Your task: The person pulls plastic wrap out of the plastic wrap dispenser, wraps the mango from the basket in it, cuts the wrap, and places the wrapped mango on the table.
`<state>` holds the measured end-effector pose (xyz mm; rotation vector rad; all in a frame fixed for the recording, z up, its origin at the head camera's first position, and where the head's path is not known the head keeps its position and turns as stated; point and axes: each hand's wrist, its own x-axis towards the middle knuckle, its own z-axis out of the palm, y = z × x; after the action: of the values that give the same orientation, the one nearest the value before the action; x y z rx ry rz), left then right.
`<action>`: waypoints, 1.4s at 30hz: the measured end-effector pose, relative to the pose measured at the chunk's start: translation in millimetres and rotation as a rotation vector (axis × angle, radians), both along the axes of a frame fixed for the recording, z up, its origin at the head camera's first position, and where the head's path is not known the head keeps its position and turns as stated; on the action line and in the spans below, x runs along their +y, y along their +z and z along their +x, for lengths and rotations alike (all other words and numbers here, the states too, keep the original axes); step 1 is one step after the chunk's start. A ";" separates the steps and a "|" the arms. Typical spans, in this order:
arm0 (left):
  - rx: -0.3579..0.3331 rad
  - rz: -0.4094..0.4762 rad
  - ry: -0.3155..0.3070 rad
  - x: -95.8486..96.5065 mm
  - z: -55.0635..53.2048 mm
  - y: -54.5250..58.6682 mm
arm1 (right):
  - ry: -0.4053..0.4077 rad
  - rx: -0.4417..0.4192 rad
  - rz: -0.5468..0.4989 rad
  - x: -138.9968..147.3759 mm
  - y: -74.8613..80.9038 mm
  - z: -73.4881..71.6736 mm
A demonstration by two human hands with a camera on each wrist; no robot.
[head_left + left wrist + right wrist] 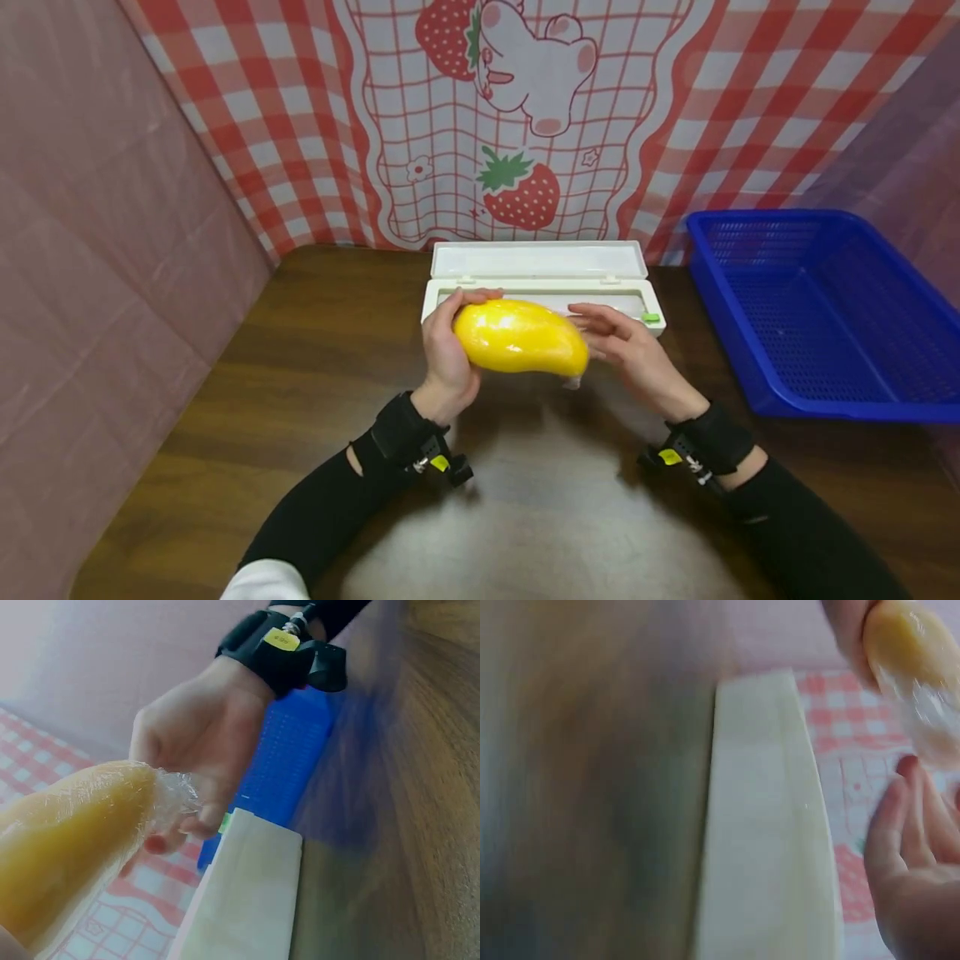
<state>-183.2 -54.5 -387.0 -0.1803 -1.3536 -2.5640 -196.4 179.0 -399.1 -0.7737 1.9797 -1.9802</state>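
Note:
A yellow mango (517, 337), wrapped in shiny cling film, is held above the table by my left hand (447, 358), which grips its left end. Loose film (174, 796) bunches at its right tip in the left wrist view. My right hand (637, 358) is beside that tip, its fingers loosely bent around the film end without a grip on it. In the right wrist view the right fingers (919, 817) are just below the wrapped end. Behind the mango lies a white cling film dispenser (543, 287), its lid raised and a green slider (650, 318) at its right end.
A blue plastic basket (757, 367) stands at the right of the brown wooden table (300, 375). A red-and-white checked cloth (270, 108) with strawberries hangs behind the table. Pink fabric (90, 250) hangs along the left side.

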 end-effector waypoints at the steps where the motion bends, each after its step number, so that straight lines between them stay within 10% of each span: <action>1: -0.006 0.000 0.003 -0.5 -0.4 -0.5 | 0.013 0.093 0.112 2.0 4.3 1.8; 6: -0.017 -0.007 0.010 0.4 -0.3 -3.5 | -0.007 0.563 0.596 0.7 8.2 6.8; 14: -0.028 -0.125 -0.002 8.6 3.5 -13.4 | -0.112 0.873 0.766 -13.9 -2.2 5.7; 32: -0.057 -0.163 -0.036 5.4 0.4 -29.7 | -0.183 0.833 0.685 -26.3 -21.2 7.6; 42: 0.160 -0.587 -0.284 -11.0 2.4 -38.0 | -0.102 0.671 0.652 -8.4 -25.1 11.0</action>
<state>-180.8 -65.5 -424.9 -0.7054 -2.0982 -2.2069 -185.3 170.6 -424.2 -1.2588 2.8399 -1.0182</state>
